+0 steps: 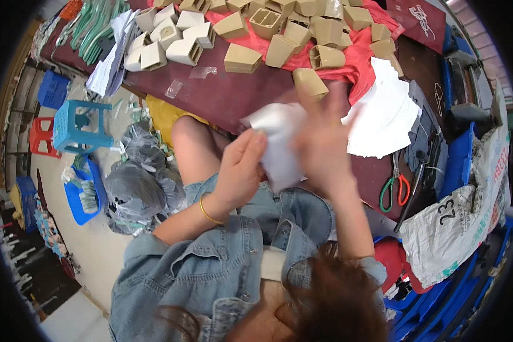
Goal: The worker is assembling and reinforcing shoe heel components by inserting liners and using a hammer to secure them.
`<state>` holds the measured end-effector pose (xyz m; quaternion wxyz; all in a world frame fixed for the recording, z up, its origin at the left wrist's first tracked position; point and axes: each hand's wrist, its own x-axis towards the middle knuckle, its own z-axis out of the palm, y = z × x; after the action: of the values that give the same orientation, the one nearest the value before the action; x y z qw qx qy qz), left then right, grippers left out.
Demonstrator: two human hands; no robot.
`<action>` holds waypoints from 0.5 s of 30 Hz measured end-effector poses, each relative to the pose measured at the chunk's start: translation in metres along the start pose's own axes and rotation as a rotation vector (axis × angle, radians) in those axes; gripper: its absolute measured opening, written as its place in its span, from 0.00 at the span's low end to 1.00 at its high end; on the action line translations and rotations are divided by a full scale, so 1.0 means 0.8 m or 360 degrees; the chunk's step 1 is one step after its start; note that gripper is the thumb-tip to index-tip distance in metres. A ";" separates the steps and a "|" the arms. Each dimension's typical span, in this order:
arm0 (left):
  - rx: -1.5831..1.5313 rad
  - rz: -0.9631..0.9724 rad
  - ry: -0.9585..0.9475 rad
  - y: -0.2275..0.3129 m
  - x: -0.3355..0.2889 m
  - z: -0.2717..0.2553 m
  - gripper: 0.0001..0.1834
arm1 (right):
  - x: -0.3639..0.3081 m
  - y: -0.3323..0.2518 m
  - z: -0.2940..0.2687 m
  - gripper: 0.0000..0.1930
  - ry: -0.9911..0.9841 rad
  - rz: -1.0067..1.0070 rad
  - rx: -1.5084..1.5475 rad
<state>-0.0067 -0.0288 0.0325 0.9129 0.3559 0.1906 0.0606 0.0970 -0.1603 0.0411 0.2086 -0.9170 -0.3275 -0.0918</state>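
Observation:
My left hand (242, 165) is closed, thumb on top, around a white paper wrapping (280, 145) in front of my lap. Whatever the paper may enclose is hidden. My right hand (328, 145) is smeared by motion at the wrapping's right side, its fingers stretched up and apart; whether it touches the paper I cannot tell. Just beyond its fingertips lies a tan block-shaped hollow piece (309, 83) on the dark red table (222, 108). A stack of white paper sheets (382, 111) rests to the right of that hand.
Several tan hollow pieces (282, 50) lie on red plastic at the back, beside cream ones (166, 34). Scissors (394, 185) with green and orange handles lie at right, near a white woven sack (447, 233). Grey plastic bags (134, 191) and a blue stool (81, 126) stand left.

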 end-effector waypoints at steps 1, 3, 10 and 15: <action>0.0132 0.0103 -0.0087 -0.001 0.003 -0.017 0.15 | 0.014 0.009 -0.005 0.23 -0.0153 0.0303 -0.0208; 0.0270 0.0196 -0.0169 -0.007 0.009 -0.035 0.15 | 0.011 0.033 -0.010 0.23 0.0416 0.0267 0.0044; 0.0619 0.0006 -0.0556 0.001 -0.002 -0.048 0.20 | 0.030 0.032 -0.011 0.22 0.0046 0.0060 -0.0499; 0.0762 -0.0058 -0.0713 0.001 0.006 -0.062 0.22 | 0.016 -0.022 -0.023 0.18 -0.0118 -0.0923 0.0303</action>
<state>-0.0215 0.0043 -0.0022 0.8235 0.5614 0.0003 -0.0820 0.0948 -0.1486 0.0670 0.2466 -0.7642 -0.5902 -0.0828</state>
